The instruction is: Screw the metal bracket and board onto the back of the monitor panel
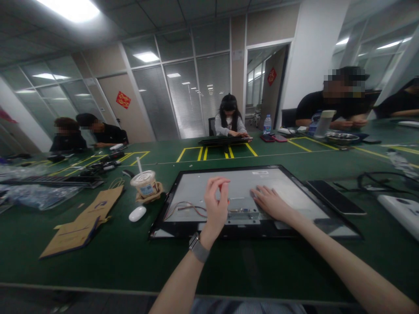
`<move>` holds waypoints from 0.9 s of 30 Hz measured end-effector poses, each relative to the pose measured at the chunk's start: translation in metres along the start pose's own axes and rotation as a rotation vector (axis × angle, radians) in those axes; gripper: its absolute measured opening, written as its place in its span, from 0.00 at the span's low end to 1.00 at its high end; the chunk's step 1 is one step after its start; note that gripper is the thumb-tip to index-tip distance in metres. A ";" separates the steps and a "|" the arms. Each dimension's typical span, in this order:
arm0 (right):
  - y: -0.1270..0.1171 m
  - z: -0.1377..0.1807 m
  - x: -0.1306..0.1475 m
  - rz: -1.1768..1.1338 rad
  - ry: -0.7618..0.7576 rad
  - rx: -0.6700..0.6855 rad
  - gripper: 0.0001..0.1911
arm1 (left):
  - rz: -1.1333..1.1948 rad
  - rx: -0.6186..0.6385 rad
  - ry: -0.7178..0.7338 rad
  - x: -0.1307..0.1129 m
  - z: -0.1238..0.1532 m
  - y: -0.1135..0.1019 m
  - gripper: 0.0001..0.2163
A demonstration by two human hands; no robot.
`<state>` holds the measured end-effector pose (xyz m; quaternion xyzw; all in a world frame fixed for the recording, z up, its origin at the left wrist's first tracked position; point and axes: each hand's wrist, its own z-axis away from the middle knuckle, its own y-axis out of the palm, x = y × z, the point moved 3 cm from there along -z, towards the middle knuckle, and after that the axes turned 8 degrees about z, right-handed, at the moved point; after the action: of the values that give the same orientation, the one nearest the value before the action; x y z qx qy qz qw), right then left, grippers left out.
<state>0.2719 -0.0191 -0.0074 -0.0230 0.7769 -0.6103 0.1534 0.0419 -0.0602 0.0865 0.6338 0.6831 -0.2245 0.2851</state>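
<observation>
A monitor panel (288, 192) lies face down on the green table, its grey metal back up inside a black frame. My left hand (216, 205) is raised over the panel's middle, fingers curled in a pinch around a small red thing that is too small to name. My right hand (270, 201) lies flat on the metal back, fingers stretched out, beside a small connector board (240, 212). Thin red and white wires (186, 207) run across the panel's left part. A watch sits on my left wrist.
A lidded drink cup with a straw (145, 183), a white mouse (137, 213) and brown cardboard (85, 218) lie to the left. A black slab (335, 197), cables and a white device (401, 211) lie to the right. Several people sit at the far side.
</observation>
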 end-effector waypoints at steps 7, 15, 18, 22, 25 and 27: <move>0.001 0.000 0.000 -0.004 0.003 -0.003 0.26 | -0.036 -0.038 -0.002 0.002 -0.002 -0.002 0.12; 0.005 -0.001 -0.002 0.015 -0.026 -0.031 0.25 | -0.034 -0.013 0.022 0.000 -0.002 -0.001 0.10; 0.005 -0.001 -0.002 0.028 -0.031 -0.043 0.24 | -0.080 -0.060 0.040 0.000 -0.002 -0.002 0.09; 0.005 -0.001 -0.001 0.023 -0.023 -0.038 0.25 | -0.005 -0.035 -0.028 0.004 0.000 -0.001 0.12; 0.005 -0.001 -0.002 0.016 -0.019 -0.031 0.26 | 0.042 -0.008 -0.053 0.004 0.001 0.000 0.14; 0.005 -0.001 -0.002 0.009 -0.015 -0.030 0.26 | 0.012 -0.017 -0.002 0.001 0.000 0.000 0.12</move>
<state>0.2742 -0.0168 -0.0117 -0.0263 0.7849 -0.5976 0.1616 0.0421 -0.0594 0.0852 0.6354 0.6808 -0.2174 0.2924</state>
